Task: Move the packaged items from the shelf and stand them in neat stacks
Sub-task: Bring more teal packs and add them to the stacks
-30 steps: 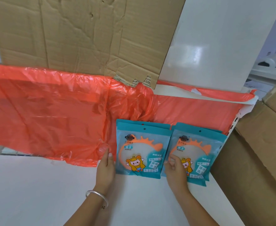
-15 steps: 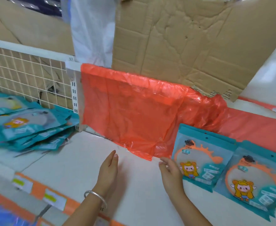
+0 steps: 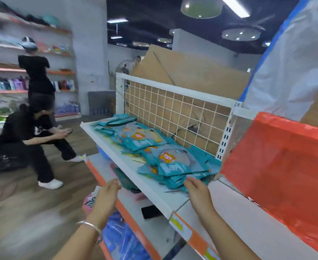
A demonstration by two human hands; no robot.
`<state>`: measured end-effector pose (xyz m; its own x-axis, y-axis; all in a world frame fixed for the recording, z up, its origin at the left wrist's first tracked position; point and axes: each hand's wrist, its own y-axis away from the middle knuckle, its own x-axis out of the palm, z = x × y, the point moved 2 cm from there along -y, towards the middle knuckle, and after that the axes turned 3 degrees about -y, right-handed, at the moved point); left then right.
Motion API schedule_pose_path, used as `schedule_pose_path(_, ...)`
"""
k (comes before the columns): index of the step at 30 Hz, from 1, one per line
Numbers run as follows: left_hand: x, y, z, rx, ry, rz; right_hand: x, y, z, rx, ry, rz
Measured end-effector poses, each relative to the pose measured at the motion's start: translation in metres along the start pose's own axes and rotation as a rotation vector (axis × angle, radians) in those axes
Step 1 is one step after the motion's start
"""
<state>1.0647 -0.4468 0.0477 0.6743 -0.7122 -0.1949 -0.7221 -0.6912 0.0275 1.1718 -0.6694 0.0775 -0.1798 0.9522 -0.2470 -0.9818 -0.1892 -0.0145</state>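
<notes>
Several teal packaged items (image 3: 165,162) with a cartoon figure lie in loose, flat heaps along the white shelf (image 3: 154,192) on the left, in front of a wire grid back. My right hand (image 3: 197,188) reaches to the near end of the heap, fingers loosely bent at the edge of the lowest packets and holding nothing. My left hand (image 3: 107,194), with a silver bracelet on its wrist, hovers in front of the shelf's front edge with fingers relaxed and nothing in it. The two standing stacks from before are out of view.
An orange plastic sheet (image 3: 278,166) hangs over the shelf section on the right. Cardboard (image 3: 188,72) stands behind the wire grid (image 3: 173,111). Two people in black (image 3: 32,117) are in the aisle at left, one crouching. A lower shelf (image 3: 128,209) holds more goods.
My view has swung left from the two standing stacks to the shelf of flat packets. Both hands have let go of the stacks and moved left toward the heap.
</notes>
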Motion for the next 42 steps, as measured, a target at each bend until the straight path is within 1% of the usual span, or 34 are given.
schedule_pose_path(3,-0.037,-0.038,0.012,-0.079,-0.011,-0.051,0.043,-0.012,0.021,0.014,0.022,0.021)
schedule_pose_path(6,-0.058,-0.072,0.018,-0.067,-0.034,-0.029,0.077,-0.03,0.037,0.059,-0.016,0.031)
schedule_pose_path(9,-0.069,-0.108,0.018,-0.086,-0.033,-0.044,0.11,-0.057,0.051,0.143,-0.087,0.071)
schedule_pose_path(13,-0.068,-0.163,0.016,-0.093,-0.022,-0.023,0.155,-0.108,0.063,0.162,-0.171,0.102)
schedule_pose_path(15,-0.063,-0.195,0.011,-0.058,-0.078,0.008,0.177,-0.138,0.065,0.164,-0.188,0.116)
schedule_pose_path(18,-0.057,-0.249,-0.002,-0.054,-0.027,-0.007,0.208,-0.189,0.07,0.173,-0.243,0.127)
schedule_pose_path(20,-0.054,-0.285,-0.015,-0.063,-0.034,0.003,0.225,-0.219,0.077,0.198,-0.261,0.126)
schedule_pose_path(23,-0.053,-0.335,-0.03,-0.017,-0.053,0.05,0.247,-0.258,0.094,0.202,-0.29,0.143)
schedule_pose_path(25,-0.054,-0.366,-0.037,0.021,-0.044,0.043,0.261,-0.283,0.101,0.21,-0.289,0.145)
schedule_pose_path(32,-0.062,-0.453,-0.041,0.039,-0.069,0.008,0.322,-0.352,0.107,0.218,-0.24,0.125)
schedule_pose_path(37,-0.074,-0.517,-0.038,0.039,-0.071,0.073,0.365,-0.399,0.099,0.275,-0.213,0.103)
schedule_pose_path(40,-0.084,-0.569,-0.032,0.013,-0.106,0.125,0.386,-0.428,0.092,0.344,-0.191,0.111)
schedule_pose_path(42,-0.09,-0.607,-0.026,-0.004,-0.168,0.166,0.398,-0.448,0.086,0.369,-0.148,0.084)
